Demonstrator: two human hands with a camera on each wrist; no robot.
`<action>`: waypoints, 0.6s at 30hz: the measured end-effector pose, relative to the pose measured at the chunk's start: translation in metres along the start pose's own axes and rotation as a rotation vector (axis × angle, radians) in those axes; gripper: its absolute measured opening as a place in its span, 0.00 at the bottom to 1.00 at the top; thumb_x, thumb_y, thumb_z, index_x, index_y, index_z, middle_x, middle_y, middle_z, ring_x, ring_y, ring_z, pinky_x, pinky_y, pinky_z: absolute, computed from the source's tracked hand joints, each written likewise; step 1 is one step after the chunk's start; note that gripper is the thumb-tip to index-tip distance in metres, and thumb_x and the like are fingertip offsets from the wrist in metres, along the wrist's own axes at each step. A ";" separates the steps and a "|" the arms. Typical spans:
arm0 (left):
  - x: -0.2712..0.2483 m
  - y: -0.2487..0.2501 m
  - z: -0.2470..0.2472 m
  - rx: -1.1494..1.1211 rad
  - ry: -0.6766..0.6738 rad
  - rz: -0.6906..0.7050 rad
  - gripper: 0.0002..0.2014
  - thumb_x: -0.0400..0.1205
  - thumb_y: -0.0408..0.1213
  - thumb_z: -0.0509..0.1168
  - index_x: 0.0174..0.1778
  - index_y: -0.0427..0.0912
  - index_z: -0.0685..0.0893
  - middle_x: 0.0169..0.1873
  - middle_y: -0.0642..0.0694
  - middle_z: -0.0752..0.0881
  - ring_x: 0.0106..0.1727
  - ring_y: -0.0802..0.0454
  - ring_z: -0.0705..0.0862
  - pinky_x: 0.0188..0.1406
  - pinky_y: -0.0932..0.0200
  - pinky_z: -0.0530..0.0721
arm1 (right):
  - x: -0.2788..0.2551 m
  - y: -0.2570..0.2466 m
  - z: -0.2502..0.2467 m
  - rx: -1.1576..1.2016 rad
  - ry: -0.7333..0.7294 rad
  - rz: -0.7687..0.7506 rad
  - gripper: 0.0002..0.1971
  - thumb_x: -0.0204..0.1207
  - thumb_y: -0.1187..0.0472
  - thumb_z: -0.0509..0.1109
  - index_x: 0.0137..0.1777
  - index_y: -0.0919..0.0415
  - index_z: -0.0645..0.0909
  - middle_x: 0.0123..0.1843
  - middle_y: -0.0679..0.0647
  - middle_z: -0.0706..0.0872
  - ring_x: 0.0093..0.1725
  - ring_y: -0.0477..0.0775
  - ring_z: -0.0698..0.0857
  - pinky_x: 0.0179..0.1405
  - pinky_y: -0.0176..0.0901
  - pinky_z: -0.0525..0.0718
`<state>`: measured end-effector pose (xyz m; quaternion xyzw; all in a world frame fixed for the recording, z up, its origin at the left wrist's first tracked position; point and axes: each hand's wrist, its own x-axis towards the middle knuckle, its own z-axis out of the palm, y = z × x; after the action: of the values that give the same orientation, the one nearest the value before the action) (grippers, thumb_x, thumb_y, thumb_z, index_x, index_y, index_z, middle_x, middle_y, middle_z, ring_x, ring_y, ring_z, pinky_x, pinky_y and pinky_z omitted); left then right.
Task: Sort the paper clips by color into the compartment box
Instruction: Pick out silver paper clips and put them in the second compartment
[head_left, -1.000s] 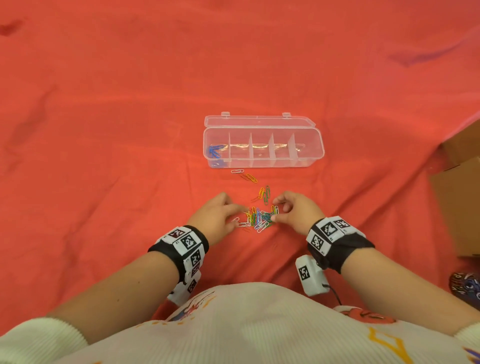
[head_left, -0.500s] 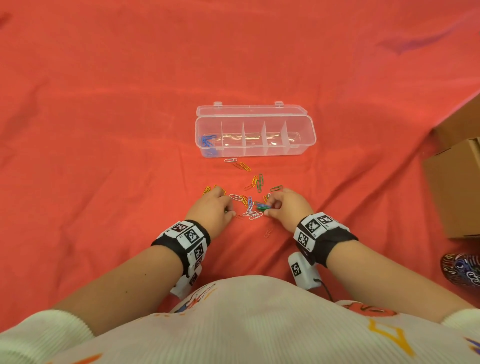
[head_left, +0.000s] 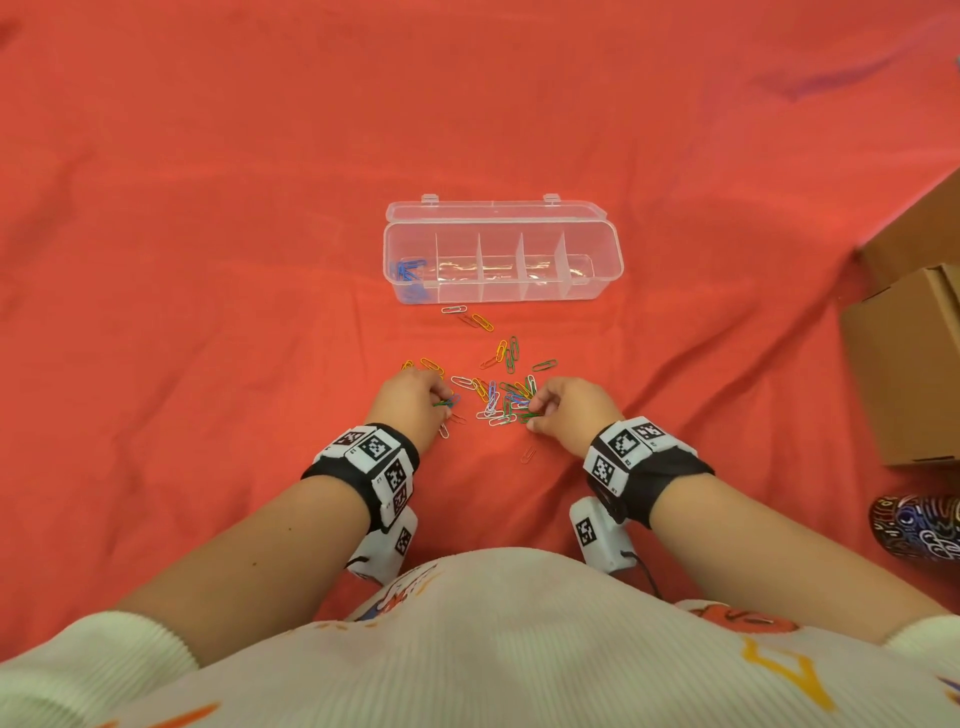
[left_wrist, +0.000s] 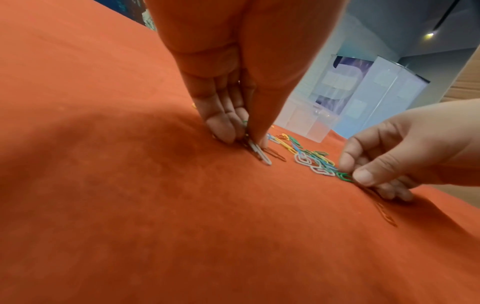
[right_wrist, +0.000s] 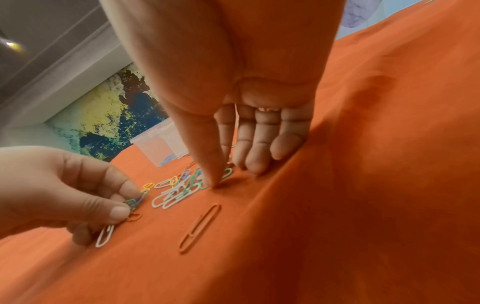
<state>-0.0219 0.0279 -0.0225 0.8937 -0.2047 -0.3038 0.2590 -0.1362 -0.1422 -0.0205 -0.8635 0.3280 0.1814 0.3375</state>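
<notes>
A clear compartment box (head_left: 605, 270) stands open on the red cloth, with several blue clips (head_left: 409, 269) in its leftmost compartment. Below it lies a scatter of coloured paper clips (head_left: 498, 402). My left hand (head_left: 415, 402) sits at the pile's left edge and pinches a small bunch of clips (right_wrist: 136, 200) between thumb and fingers. At the pile's right edge my right hand (head_left: 563, 410) pinches a green clip (left_wrist: 344, 176) against the cloth. A white clip (left_wrist: 261, 153) lies under the left fingertips.
Cardboard boxes (head_left: 914, 358) stand at the right edge, with a dark patterned object (head_left: 917, 527) below them. One red clip (right_wrist: 200, 228) lies alone on the cloth nearer my body. Loose clips (head_left: 475, 319) trail up towards the box.
My left hand has drawn a few clips leftward out of the pile and now pinches them. The right hand stays at the pile's right edge, now on a green clip.
</notes>
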 end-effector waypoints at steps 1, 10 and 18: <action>0.000 -0.001 0.000 -0.006 -0.004 -0.005 0.09 0.72 0.29 0.70 0.47 0.40 0.86 0.47 0.40 0.85 0.45 0.47 0.81 0.45 0.61 0.74 | -0.001 -0.001 0.001 -0.004 0.019 -0.001 0.05 0.69 0.58 0.75 0.44 0.55 0.83 0.28 0.42 0.75 0.38 0.50 0.78 0.37 0.38 0.71; -0.006 -0.010 -0.010 -0.081 0.110 0.000 0.05 0.74 0.31 0.68 0.43 0.41 0.86 0.38 0.47 0.81 0.39 0.51 0.79 0.44 0.60 0.75 | 0.005 -0.012 0.011 0.015 0.085 -0.074 0.07 0.71 0.57 0.72 0.40 0.48 0.76 0.36 0.49 0.77 0.39 0.53 0.77 0.38 0.41 0.69; -0.011 -0.017 -0.018 -0.058 0.098 0.017 0.07 0.70 0.31 0.67 0.38 0.48 0.82 0.31 0.52 0.79 0.37 0.50 0.79 0.41 0.60 0.74 | 0.007 -0.013 0.005 -0.013 0.048 -0.018 0.14 0.69 0.59 0.75 0.29 0.50 0.73 0.26 0.43 0.74 0.34 0.50 0.77 0.25 0.35 0.67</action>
<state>-0.0149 0.0529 -0.0150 0.8979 -0.1906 -0.2629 0.2971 -0.1231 -0.1346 -0.0216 -0.8727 0.3270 0.1596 0.3257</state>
